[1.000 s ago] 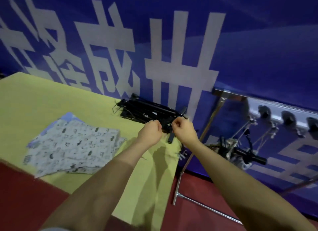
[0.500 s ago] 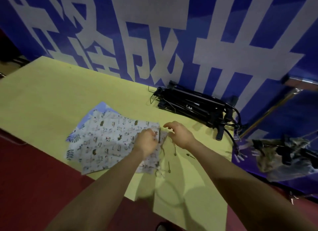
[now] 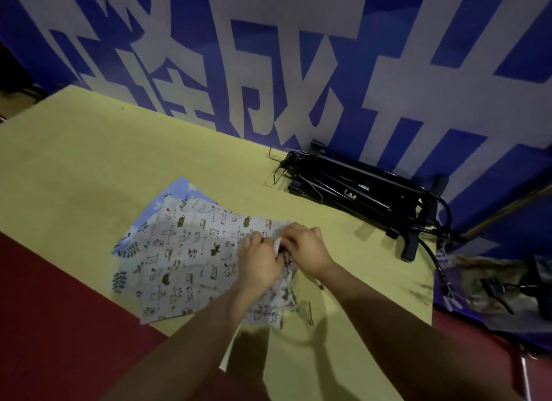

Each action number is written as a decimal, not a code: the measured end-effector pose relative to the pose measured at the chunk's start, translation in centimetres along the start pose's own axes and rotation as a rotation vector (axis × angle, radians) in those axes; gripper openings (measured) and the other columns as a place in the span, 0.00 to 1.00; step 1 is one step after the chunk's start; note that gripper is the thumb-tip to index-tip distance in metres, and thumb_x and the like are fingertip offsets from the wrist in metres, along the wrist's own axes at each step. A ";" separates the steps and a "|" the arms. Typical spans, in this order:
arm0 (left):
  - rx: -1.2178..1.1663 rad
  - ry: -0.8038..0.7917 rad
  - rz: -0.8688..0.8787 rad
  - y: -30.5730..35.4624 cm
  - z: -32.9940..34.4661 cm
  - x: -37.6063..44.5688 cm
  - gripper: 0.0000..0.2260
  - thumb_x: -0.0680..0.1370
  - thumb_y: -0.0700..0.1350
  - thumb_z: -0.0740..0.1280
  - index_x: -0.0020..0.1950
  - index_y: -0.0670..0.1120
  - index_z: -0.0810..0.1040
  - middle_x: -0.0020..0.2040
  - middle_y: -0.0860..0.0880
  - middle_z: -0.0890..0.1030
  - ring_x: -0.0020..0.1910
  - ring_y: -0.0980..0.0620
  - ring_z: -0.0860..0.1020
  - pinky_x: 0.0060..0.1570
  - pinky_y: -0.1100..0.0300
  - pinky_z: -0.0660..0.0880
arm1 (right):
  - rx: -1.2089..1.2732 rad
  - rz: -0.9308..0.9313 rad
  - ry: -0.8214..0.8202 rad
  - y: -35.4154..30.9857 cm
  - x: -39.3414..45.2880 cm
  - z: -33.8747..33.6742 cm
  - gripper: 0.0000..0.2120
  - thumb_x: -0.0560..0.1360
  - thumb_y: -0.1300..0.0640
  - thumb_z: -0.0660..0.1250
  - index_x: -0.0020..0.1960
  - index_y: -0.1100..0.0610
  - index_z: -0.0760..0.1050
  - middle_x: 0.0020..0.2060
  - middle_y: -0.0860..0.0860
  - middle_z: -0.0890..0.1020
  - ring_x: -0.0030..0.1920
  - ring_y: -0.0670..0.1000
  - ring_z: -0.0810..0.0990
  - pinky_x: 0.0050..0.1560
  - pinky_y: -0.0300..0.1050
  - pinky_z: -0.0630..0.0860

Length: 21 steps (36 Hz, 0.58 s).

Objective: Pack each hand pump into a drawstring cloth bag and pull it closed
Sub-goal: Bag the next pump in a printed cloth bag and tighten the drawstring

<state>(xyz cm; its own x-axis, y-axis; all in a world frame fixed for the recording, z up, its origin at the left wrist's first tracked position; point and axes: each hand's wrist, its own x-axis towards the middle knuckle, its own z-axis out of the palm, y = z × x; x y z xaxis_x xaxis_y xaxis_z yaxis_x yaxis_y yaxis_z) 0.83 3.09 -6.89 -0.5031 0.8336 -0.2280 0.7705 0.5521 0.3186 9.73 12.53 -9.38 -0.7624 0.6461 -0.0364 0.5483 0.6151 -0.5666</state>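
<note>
Since half a second ago, both hands have been drawn together over the right edge of the cloth bags (image 3: 191, 251), where before they were slightly apart. The left hand (image 3: 260, 260) and the right hand (image 3: 307, 251) are now touching, knuckle to knuckle, and a small fold of white cloth is pinched between them; each grip is clenched on the mouth of the top bag. The bags are stacked flat on the yellow table (image 3: 89, 168), spreading away from the hands toward nine o'clock. Two drawstring ends (image 3: 310, 314) are seen trailing off toward five o'clock.

The hand pumps (image 3: 358, 188) are bundled as a black pile at about one o'clock from the hands, well apart from them, against the blue banner (image 3: 298, 57). Their long axis is laid from ten o'clock to four o'clock, with handles and hoses at the four o'clock end. The right hand is judged the nearer one for a reach to the pile, while the bag mouth could be held wide by the left. No pump has yet been bagged.
</note>
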 end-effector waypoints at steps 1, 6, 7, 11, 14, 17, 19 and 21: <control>-0.002 0.041 0.019 0.0 -0.3 0.0 0.15 0.79 0.49 0.59 0.61 0.41 0.74 0.60 0.43 0.71 0.62 0.44 0.66 0.59 0.55 0.67 | 0.051 -0.005 0.006 -0.2 -0.1 -0.2 0.10 0.80 0.58 0.57 0.53 0.56 0.77 0.54 0.51 0.78 0.54 0.53 0.75 0.53 0.45 0.62; -0.070 0.115 0.138 0.2 -3.2 -0.5 0.12 0.79 0.44 0.59 0.61 0.41 0.72 0.54 0.44 0.75 0.48 0.45 0.76 0.43 0.54 0.74 | 0.392 0.047 0.108 -2.3 -1.2 -1.9 0.08 0.81 0.59 0.57 0.50 0.61 0.73 0.43 0.56 0.79 0.41 0.52 0.76 0.42 0.45 0.71; -0.063 0.135 0.169 0.1 -3.6 -0.8 0.11 0.79 0.43 0.60 0.60 0.41 0.69 0.51 0.44 0.76 0.44 0.46 0.76 0.39 0.54 0.72 | 0.395 0.032 0.128 -2.7 -1.2 -2.2 0.08 0.81 0.59 0.57 0.50 0.60 0.73 0.43 0.55 0.80 0.41 0.52 0.77 0.43 0.45 0.71; -0.025 0.142 0.227 0.2 -5.4 -1.6 0.06 0.78 0.38 0.58 0.54 0.42 0.66 0.47 0.45 0.74 0.37 0.49 0.70 0.35 0.57 0.65 | 0.329 -0.058 0.169 -3.7 -0.8 -3.6 0.05 0.79 0.62 0.60 0.50 0.62 0.74 0.45 0.55 0.78 0.43 0.49 0.75 0.44 0.40 0.69; 0.074 0.063 0.266 0.4 -6.7 -2.3 0.08 0.78 0.39 0.57 0.57 0.44 0.69 0.57 0.47 0.72 0.46 0.48 0.73 0.41 0.58 0.67 | 0.284 -0.093 0.181 -3.9 -0.9 -4.8 0.06 0.77 0.68 0.61 0.51 0.62 0.75 0.47 0.55 0.77 0.45 0.46 0.73 0.47 0.34 0.68; 0.260 -0.002 0.329 0.7 -7.4 -3.1 0.16 0.79 0.37 0.57 0.66 0.45 0.67 0.67 0.48 0.66 0.53 0.47 0.75 0.41 0.57 0.68 | 0.245 -0.116 0.185 -3.7 -1.3 -5.6 0.07 0.76 0.69 0.61 0.51 0.62 0.75 0.47 0.54 0.77 0.45 0.46 0.73 0.48 0.34 0.68; 0.347 -0.018 0.356 1.1 -7.8 -3.8 0.23 0.78 0.35 0.58 0.72 0.44 0.61 0.74 0.46 0.59 0.57 0.45 0.74 0.42 0.55 0.70 | 0.235 -0.131 0.201 -3.8 -1.7 -6.0 0.06 0.76 0.69 0.62 0.50 0.63 0.76 0.45 0.54 0.77 0.45 0.47 0.73 0.48 0.37 0.70; 0.378 -0.024 0.368 1.4 -8.2 -4.5 0.29 0.76 0.33 0.59 0.76 0.43 0.54 0.77 0.46 0.52 0.57 0.44 0.74 0.42 0.55 0.70 | 0.232 -0.138 0.227 -4.0 -2.0 -6.4 0.05 0.76 0.68 0.62 0.50 0.63 0.76 0.45 0.52 0.76 0.45 0.47 0.73 0.47 0.38 0.71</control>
<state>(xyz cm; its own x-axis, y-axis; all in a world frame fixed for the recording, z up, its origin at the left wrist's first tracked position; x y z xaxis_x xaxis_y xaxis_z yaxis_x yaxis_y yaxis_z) 0.99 0.22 2.13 -0.1670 0.9683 -0.1858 0.9841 0.1752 0.0284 11.31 11.67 -1.75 -0.7134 0.6644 0.2230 0.3328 0.6012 -0.7265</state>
